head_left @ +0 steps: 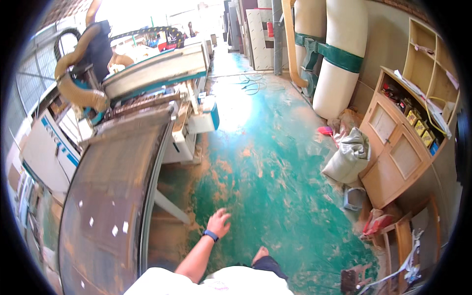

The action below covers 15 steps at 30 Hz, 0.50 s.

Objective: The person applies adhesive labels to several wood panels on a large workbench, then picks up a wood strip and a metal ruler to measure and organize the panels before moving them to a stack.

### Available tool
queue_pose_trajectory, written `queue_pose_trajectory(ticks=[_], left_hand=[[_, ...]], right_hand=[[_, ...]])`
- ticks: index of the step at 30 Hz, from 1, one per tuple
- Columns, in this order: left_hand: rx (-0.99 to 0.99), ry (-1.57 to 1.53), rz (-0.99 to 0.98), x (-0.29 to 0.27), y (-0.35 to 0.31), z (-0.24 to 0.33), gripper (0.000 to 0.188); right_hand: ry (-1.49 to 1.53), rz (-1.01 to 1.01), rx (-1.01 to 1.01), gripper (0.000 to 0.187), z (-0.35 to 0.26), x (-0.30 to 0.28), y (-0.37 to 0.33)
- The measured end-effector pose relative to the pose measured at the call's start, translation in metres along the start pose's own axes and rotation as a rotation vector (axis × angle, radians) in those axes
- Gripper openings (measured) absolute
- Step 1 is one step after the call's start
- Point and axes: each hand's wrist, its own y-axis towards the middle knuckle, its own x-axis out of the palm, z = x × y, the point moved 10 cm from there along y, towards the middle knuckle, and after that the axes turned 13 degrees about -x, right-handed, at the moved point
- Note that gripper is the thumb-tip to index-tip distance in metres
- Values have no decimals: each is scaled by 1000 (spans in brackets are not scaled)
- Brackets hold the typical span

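Note:
My left hand hangs over the green floor, to the right of a long dark machine bed. Its fingers are loosely bent and apart, and nothing is in them. A dark blue band circles that wrist. The hand touches neither the bed nor its grey leg, which slants down nearby. Small white scraps lie scattered on the bed's brown surface. No part of my right hand shows. Below, a dark trouser leg and a foot tip appear past my white shirt.
A large cutting machine with a ribbed hose stands ahead left. White dust-collector bags, a wooden cabinet, a filled sack and a grey bucket line the right. Cables coil across the dusty floor ahead.

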Motion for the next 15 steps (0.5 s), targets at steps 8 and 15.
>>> queue_pose_trajectory(ticks=[8, 15], left_hand=[[-903, -152, -595, 185, -48, -288, 48], [-1299, -55, -795, 208, 31, -350, 45]], right_hand=[[32, 187, -332, 49, -313, -264, 275], [102, 458, -701, 39, -620, -556, 415]])
